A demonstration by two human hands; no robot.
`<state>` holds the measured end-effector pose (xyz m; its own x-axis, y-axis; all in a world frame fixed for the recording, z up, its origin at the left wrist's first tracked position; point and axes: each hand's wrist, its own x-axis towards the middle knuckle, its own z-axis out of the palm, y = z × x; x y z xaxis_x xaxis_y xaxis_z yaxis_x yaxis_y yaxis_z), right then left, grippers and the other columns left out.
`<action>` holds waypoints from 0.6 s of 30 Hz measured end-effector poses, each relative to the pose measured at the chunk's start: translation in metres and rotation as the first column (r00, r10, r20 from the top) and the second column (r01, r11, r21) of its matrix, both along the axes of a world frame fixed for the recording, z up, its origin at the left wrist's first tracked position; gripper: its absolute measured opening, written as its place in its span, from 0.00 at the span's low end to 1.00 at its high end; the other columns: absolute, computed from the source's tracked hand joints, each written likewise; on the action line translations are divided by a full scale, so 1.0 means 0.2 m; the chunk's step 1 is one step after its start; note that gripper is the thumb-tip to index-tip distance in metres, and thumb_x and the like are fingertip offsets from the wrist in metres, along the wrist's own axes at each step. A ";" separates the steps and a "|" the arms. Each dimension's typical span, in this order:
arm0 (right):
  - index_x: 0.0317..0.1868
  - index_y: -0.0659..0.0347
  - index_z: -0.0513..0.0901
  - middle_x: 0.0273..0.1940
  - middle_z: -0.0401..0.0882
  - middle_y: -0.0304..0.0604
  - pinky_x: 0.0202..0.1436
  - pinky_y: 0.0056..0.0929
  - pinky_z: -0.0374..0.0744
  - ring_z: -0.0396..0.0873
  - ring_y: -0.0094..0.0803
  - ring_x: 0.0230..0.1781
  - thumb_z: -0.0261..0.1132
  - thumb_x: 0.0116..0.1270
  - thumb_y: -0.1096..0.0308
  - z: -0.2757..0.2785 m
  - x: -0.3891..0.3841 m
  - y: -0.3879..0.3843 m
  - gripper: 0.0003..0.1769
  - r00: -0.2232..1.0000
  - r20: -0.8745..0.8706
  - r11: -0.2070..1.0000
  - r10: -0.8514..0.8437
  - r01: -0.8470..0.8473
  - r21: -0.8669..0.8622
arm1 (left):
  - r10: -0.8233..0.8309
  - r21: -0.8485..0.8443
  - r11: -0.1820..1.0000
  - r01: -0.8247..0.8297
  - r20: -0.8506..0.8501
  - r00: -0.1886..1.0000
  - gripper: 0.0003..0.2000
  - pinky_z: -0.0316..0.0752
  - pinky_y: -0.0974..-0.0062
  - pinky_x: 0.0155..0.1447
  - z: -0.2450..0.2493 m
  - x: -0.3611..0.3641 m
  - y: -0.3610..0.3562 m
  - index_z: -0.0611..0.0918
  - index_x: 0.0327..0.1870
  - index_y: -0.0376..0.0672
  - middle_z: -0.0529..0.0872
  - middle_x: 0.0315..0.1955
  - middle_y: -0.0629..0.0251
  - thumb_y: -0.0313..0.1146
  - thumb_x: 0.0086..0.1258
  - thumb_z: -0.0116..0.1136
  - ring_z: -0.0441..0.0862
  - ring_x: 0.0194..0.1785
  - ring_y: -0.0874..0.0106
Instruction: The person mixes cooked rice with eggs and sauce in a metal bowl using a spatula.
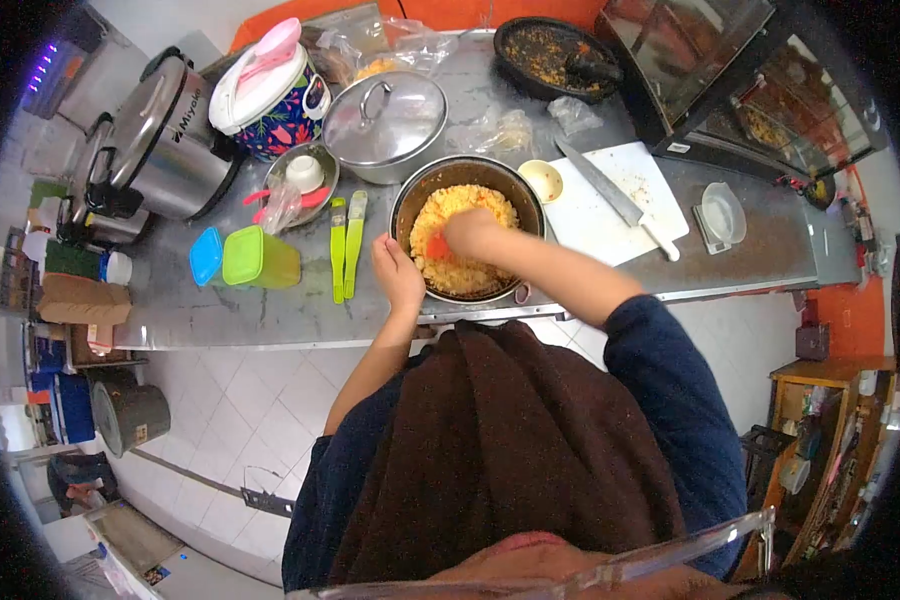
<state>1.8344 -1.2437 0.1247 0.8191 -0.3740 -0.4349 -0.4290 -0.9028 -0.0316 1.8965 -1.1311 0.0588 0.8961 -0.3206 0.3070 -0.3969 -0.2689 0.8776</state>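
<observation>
A dark-rimmed metal pot [398,215] full of yellow-orange fried rice [470,208] stands at the counter's front edge. My left hand [400,274] is cupped against the pot's left side, its fingers close together at the wall. Over the rice, my right hand [476,236] is closed on a red spatula [437,248], whose blade dips into the grains; its handle is hidden in the fist. Touching the pot's upper right is a small cream bowl [541,180]. A lidded silver pot [387,125] stands just behind.
A large knife [610,190] lies across the white cutting board [625,232] on the right. Left are green tongs [346,248], a green-lidded container [260,257] and a steel cooker [165,140]. A stone mortar [520,70] and glass case [750,100] stand behind.
</observation>
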 end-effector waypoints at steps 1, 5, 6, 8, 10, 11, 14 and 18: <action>0.34 0.57 0.82 0.35 0.80 0.43 0.32 0.30 0.77 0.79 0.34 0.34 0.54 0.54 0.65 0.10 0.00 -0.02 0.12 0.992 0.021 0.993 0.122 -0.122 -0.003 | -0.009 -0.005 1.000 0.009 0.014 1.000 0.11 0.63 0.66 0.46 0.00 0.00 0.01 0.70 0.38 0.34 0.73 0.33 0.52 0.33 0.66 0.38 0.70 0.40 0.57; 0.34 0.57 0.82 0.34 0.80 0.43 0.31 0.34 0.77 0.80 0.34 0.34 0.56 0.53 0.64 -0.11 -0.06 0.04 0.12 0.943 0.018 0.942 0.334 -0.333 -0.041 | 0.009 -0.026 1.000 -0.010 -0.033 0.999 0.12 0.64 0.67 0.46 0.00 -0.01 0.01 0.71 0.39 0.34 0.74 0.33 0.52 0.33 0.67 0.37 0.71 0.39 0.58; 0.35 0.57 0.82 0.35 0.80 0.43 0.31 0.34 0.77 0.79 0.33 0.34 0.57 0.52 0.63 -0.12 -0.09 0.05 0.12 0.959 -0.002 0.959 0.283 -0.283 -0.013 | -0.003 0.002 1.000 0.004 -0.027 1.000 0.12 0.64 0.68 0.46 0.02 -0.01 0.01 0.71 0.39 0.34 0.74 0.33 0.52 0.34 0.67 0.37 0.71 0.39 0.59; 0.35 0.56 0.82 0.35 0.80 0.42 0.30 0.33 0.77 0.79 0.32 0.35 0.57 0.52 0.63 -0.11 -0.04 -0.05 0.12 0.962 -0.048 0.962 0.268 -0.269 -0.035 | 0.000 0.023 1.000 0.000 -0.014 1.000 0.12 0.64 0.68 0.46 0.03 0.00 0.00 0.71 0.39 0.34 0.74 0.34 0.52 0.34 0.68 0.37 0.71 0.40 0.60; 0.32 0.55 0.83 0.34 0.81 0.41 0.27 0.32 0.76 0.79 0.30 0.34 0.59 0.50 0.63 0.10 0.01 -0.18 0.10 0.922 -0.148 0.924 0.358 -0.373 -0.087 | -0.004 0.026 1.000 0.005 -0.049 0.999 0.12 0.64 0.69 0.45 0.00 0.01 0.01 0.71 0.39 0.33 0.74 0.33 0.52 0.34 0.68 0.37 0.71 0.39 0.60; 0.31 0.54 0.83 0.33 0.81 0.41 0.26 0.31 0.76 0.79 0.30 0.33 0.60 0.49 0.64 0.15 0.03 -0.19 0.10 0.931 -0.256 0.932 0.262 -0.313 -0.183 | 0.005 0.034 0.999 -0.003 -0.050 0.999 0.12 0.64 0.69 0.45 -0.01 0.01 0.02 0.71 0.39 0.33 0.74 0.33 0.52 0.34 0.68 0.37 0.71 0.39 0.60; 0.28 0.55 0.83 0.31 0.81 0.43 0.25 0.30 0.75 0.79 0.31 0.31 0.59 0.48 0.65 0.07 0.07 -0.24 0.08 0.964 -0.166 0.918 0.207 -0.250 -0.309 | -0.012 -0.023 1.000 0.011 -0.043 0.999 0.12 0.65 0.70 0.43 -0.02 0.00 0.02 0.71 0.38 0.33 0.75 0.31 0.53 0.34 0.67 0.38 0.72 0.37 0.61; 0.27 0.59 0.82 0.28 0.80 0.46 0.29 0.32 0.77 0.79 0.38 0.29 0.57 0.49 0.69 0.04 0.02 -0.18 0.08 0.841 0.224 0.870 0.492 -0.464 -0.167 | 0.004 0.026 1.000 -0.003 -0.050 0.999 0.11 0.66 0.71 0.42 0.03 0.01 0.01 0.71 0.37 0.33 0.75 0.29 0.54 0.34 0.67 0.39 0.72 0.35 0.63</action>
<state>1.8389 -1.2801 0.1319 0.9832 0.0616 -0.1718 0.0667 -0.9975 0.0241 1.8993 -1.1295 0.0651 0.9113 -0.3245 0.2533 -0.3515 -0.2930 0.8891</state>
